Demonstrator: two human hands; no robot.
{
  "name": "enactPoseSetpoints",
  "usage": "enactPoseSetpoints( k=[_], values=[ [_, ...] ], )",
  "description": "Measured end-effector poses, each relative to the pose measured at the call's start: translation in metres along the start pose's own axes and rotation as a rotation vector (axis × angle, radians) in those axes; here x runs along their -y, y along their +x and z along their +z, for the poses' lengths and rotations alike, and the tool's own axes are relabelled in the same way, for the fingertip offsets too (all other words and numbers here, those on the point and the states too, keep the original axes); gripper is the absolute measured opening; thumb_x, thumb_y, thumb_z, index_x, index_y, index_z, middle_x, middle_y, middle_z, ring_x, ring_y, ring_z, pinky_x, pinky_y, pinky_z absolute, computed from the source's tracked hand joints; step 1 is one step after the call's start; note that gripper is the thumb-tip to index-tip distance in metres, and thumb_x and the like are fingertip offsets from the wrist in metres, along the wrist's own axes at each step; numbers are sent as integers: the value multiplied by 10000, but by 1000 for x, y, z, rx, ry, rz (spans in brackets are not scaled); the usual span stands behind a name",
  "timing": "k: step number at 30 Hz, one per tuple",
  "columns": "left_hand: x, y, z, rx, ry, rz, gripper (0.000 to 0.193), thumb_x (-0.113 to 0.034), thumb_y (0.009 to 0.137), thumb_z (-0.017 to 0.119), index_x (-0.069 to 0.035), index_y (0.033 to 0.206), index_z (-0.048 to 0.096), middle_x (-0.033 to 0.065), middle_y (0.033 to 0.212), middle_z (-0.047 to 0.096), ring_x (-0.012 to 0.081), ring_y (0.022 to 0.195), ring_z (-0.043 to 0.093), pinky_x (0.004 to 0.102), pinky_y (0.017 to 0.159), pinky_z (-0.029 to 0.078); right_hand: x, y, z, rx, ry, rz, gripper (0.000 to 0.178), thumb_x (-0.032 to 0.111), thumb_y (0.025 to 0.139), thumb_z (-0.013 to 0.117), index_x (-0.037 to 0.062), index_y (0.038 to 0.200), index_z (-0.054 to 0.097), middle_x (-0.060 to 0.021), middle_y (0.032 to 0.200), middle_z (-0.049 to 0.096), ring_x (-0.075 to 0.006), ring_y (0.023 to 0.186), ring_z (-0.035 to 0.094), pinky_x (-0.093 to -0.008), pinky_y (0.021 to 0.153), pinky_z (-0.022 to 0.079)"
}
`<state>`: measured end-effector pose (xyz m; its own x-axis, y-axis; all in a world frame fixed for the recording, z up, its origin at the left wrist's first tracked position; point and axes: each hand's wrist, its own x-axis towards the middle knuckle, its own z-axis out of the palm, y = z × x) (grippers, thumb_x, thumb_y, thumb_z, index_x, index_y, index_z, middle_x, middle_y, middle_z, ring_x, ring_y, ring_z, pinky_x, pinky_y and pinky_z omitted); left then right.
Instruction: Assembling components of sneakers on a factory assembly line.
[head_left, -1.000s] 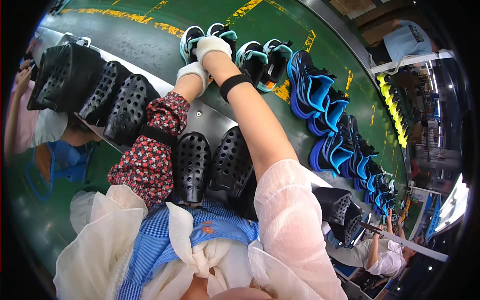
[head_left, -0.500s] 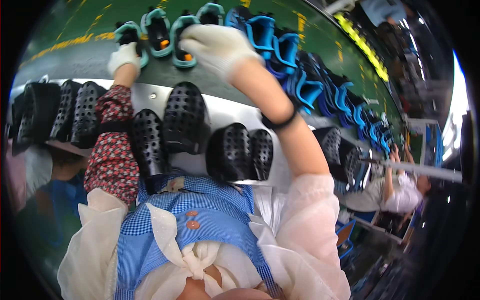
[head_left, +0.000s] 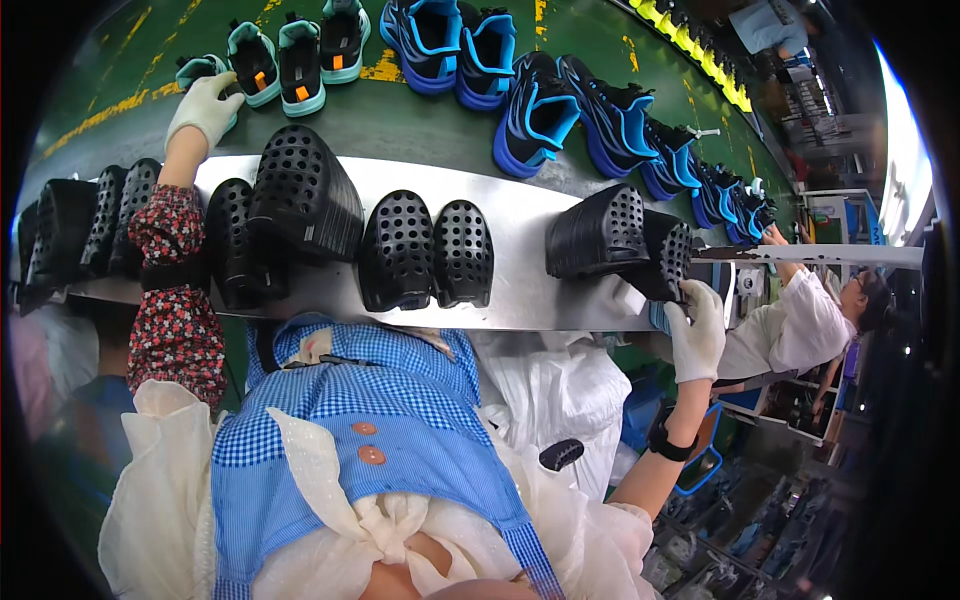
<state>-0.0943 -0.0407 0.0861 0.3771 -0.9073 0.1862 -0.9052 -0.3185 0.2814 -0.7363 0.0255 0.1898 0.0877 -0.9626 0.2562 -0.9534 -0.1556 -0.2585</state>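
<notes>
My left hand, in a white glove, is closed at the far left on a black sneaker with mint trim, hiding much of it. My right hand, also gloved, is at the right end of the metal ledge. Its fingertips are pinched at the lower end of a black perforated shoe insert. A thick stack of such inserts leans against that one. More stacked inserts stand on the ledge between my arms, with a shorter pair beside them.
Several mint-trimmed sneakers and a long row of blue-and-black sneakers stand on the green belt beyond the metal ledge. A pale bar juts in at the right, near a person in white. White plastic sheeting hangs below the ledge.
My right hand has swung from above the mint-trimmed sneakers down to the inserts at right. My left hand stays at the leftmost sneaker. The head view has shifted.
</notes>
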Motion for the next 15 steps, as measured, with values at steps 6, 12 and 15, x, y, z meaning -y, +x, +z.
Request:
enactPoseSetpoints(
  k=[6,12,15],
  values=[
    [-20,1,-7,49,-10,45,434,-313,831,585,-68,1189,611,186,1137,600,341,1057,575,379,922,446,-17,9,2,27,-117,-147,379,25,674,729,41,1036,615,-125,1099,601,-300,1034,569,-367,888,462],
    [-20,-5,-19,17,-50,140,432,-336,843,564,-61,1170,623,181,1124,629,325,1050,589,361,919,448,21,23,-39,-18,-110,-161,386,-21,648,736,13,1007,598,-110,1075,603,-237,964,594,-308,817,486],
    [-30,-3,-24,69,-314,242,432,-359,872,556,-49,1162,634,151,1092,663,245,1001,635,327,887,467,79,44,-44,-154,44,-373,391,-82,622,736,-8,981,600,-106,1072,601,-224,962,587,-318,826,489]
  ],
)
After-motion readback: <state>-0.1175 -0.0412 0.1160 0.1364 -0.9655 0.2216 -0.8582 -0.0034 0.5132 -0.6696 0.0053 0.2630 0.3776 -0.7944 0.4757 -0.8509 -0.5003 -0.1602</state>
